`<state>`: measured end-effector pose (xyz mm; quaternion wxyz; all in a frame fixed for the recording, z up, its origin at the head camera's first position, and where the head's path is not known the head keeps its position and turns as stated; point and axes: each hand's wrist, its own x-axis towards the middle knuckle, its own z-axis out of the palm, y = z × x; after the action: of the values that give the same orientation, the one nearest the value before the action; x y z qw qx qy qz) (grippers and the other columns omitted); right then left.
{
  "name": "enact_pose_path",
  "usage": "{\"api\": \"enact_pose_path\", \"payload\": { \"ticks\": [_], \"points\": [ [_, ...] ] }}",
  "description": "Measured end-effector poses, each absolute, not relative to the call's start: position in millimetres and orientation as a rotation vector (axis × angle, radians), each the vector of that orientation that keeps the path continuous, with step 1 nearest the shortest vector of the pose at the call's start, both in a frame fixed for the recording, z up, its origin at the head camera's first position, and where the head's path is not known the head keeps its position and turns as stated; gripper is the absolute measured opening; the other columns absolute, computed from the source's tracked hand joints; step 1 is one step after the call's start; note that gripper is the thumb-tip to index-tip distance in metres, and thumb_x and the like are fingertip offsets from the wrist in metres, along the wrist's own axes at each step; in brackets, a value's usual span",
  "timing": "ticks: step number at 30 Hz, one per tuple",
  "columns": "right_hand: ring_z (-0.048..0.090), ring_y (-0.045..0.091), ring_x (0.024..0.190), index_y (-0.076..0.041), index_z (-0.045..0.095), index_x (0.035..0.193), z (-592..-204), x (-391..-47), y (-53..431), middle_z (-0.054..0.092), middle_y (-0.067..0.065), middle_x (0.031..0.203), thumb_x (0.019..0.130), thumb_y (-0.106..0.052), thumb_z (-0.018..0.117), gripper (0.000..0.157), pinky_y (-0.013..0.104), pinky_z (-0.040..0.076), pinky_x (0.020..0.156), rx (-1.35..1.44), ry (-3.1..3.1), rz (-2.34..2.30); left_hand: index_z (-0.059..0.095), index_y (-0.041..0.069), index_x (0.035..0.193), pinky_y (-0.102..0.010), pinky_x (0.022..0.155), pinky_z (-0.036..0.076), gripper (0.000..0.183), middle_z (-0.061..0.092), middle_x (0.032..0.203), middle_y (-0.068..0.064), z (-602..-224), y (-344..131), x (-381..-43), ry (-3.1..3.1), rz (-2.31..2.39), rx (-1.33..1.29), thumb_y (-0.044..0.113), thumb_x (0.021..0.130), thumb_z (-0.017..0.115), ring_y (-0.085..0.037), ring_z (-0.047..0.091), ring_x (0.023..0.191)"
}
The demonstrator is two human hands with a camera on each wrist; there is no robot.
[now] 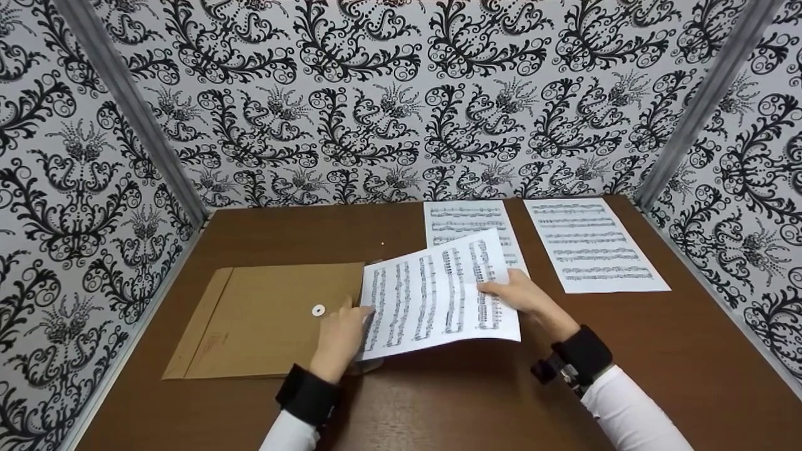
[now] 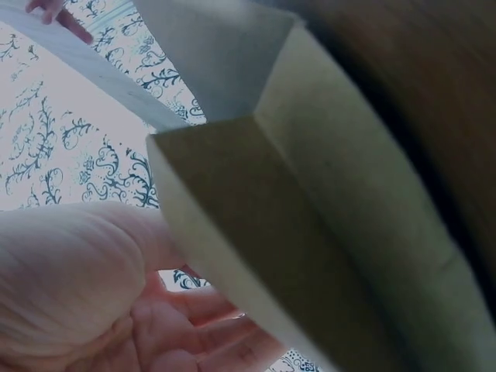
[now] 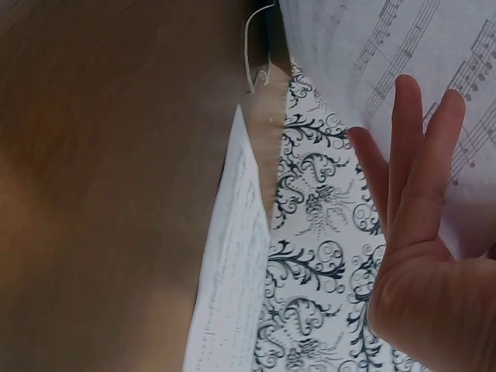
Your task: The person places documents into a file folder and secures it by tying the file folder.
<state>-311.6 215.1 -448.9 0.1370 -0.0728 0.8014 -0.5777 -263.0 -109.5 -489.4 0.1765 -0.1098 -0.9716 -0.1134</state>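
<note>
A brown paper envelope (image 1: 269,319) with a white round button lies on the left of the table. At its right-hand mouth my left hand (image 1: 340,335) grips the edge; in the left wrist view the thumb and fingers are round one wall of the envelope (image 2: 225,201), which gapes. A sheet of music (image 1: 432,297) slants up from that mouth, its left edge at the envelope. My right hand (image 1: 523,293) pinches the sheet's right side, thumb on top. In the right wrist view several fingers (image 3: 418,170) extend behind the sheet (image 3: 434,46).
Two more music sheets lie on the brown table (image 1: 451,401): one (image 1: 467,216) partly behind the held sheet, another (image 1: 592,244) at the back right. Patterned walls (image 1: 376,125) enclose the back and both sides. A thin string (image 3: 248,46) shows near the envelope's mouth.
</note>
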Motion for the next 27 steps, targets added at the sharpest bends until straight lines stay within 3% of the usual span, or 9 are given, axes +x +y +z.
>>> {"api": "enact_pose_path", "payload": {
  "ticks": [7,13,18,27],
  "points": [
    [0.076,0.012,0.073,0.013,0.051,0.139,-462.3,-315.4,208.5,0.078,0.013,0.101,0.099,-0.010,0.061,0.047,0.028,0.063,0.067,-0.242,2.251,-1.731,0.076,0.007,0.112,-0.045,0.057,0.055,0.024,0.071,0.090,-0.017,-488.1,-109.1,-263.7,-2.729,-0.355,-0.284,0.001,0.090,0.067,-0.035,0.070,0.070],
    [0.077,0.013,0.073,0.014,0.053,0.136,-467.5,-315.8,200.9,0.078,0.015,0.101,0.098,-0.010,0.062,0.045,0.029,0.063,0.067,-0.242,2.228,-1.775,0.072,0.002,0.087,-0.047,0.053,0.054,0.002,0.074,0.080,-0.017,-486.5,-108.3,-266.3,-2.695,-0.360,-0.209,0.004,0.087,0.070,-0.037,0.071,0.065],
    [0.077,0.014,0.077,0.011,0.049,0.142,-471.9,-316.9,196.4,0.077,0.016,0.105,0.100,-0.011,0.061,0.048,0.030,0.064,0.069,-0.255,2.185,-1.792,0.070,0.000,0.076,-0.046,0.052,0.053,0.009,0.073,0.073,-0.017,-483.7,-108.0,-264.9,-2.687,-0.368,-0.173,0.002,0.085,0.072,-0.036,0.070,0.063],
    [0.078,0.016,0.076,0.011,0.052,0.138,-481.2,-316.4,185.2,0.079,0.009,0.098,0.100,-0.012,0.060,0.045,0.031,0.064,0.068,-0.215,2.097,-1.835,0.069,-0.001,0.076,-0.048,0.052,0.053,0.006,0.073,0.075,-0.019,-481.0,-109.7,-263.9,-2.700,-0.412,-0.155,-0.002,0.081,0.073,-0.038,0.069,0.063]
  ]
}}
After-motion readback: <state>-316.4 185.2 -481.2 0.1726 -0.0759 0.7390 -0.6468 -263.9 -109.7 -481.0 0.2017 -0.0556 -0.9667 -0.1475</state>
